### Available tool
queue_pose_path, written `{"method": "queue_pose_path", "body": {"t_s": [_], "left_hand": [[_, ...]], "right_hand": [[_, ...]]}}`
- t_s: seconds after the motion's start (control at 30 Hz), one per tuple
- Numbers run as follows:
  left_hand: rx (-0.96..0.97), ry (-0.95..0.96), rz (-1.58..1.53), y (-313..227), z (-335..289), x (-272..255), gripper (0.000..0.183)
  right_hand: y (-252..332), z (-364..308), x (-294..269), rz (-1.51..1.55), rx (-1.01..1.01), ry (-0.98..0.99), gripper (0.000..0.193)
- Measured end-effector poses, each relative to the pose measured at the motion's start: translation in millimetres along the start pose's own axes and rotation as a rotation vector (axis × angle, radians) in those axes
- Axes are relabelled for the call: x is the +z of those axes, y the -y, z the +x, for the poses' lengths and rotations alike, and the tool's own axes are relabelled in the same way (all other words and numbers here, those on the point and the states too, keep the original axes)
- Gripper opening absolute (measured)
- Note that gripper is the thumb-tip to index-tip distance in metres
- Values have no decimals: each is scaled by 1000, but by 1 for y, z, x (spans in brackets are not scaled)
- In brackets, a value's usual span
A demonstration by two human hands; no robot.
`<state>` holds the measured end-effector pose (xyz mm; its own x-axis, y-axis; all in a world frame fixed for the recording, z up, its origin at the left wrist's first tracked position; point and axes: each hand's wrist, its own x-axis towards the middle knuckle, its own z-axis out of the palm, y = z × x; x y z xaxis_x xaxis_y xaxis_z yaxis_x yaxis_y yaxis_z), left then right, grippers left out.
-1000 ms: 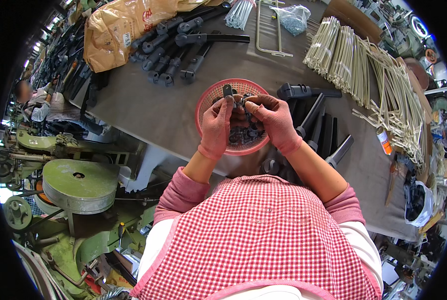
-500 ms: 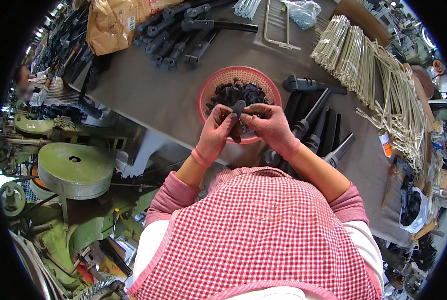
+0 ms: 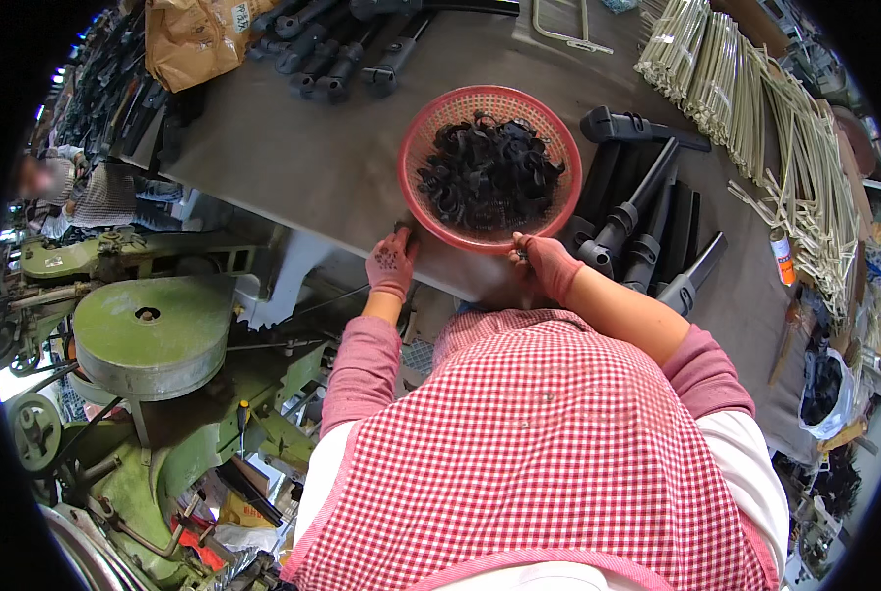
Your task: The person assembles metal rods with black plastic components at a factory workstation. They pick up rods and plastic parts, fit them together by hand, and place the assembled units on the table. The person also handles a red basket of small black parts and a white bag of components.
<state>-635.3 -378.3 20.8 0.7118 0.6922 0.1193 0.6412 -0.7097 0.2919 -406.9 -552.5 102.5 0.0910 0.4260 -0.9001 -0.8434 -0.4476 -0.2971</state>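
- The left hand, gloved in pink, is seen at the near left rim of the red basket; its fingers are curled, and a small dark piece appears pinched at the tips, though what it is cannot be told.
- The right hand, also gloved, is placed at the near right rim of the basket; its fingers are bent inward, and whether anything is grasped cannot be told.
- The basket, filled with black clips, lies just beyond both sets of fingertips on the grey table.
- Black tubular handles are stacked just right of the right fingers, close against the basket.
- More black handles and a brown paper bag are seen far beyond the left fingers.
- Pale rods are spread well beyond and right of the right fingers.
- A green machine stands below and left of the left hand, off the table.
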Motion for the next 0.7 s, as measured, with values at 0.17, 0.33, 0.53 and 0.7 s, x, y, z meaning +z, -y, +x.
{"method": "queue_pose_path", "body": {"t_s": [0.17, 0.33, 0.53, 0.7], "left_hand": [[5, -251, -76, -11, 40, -53, 26], [473, -220, -42, -68, 154, -63, 30], [615, 434, 384, -103, 234, -5, 30], [607, 367, 87, -96, 235, -14, 15]], "right_hand": [[46, 35, 6, 192, -25, -34, 26], [61, 29, 5, 2, -166, -89, 21], [60, -23, -23, 195, -126, 243, 6], [86, -80, -32, -36, -407, 117, 20]]}}
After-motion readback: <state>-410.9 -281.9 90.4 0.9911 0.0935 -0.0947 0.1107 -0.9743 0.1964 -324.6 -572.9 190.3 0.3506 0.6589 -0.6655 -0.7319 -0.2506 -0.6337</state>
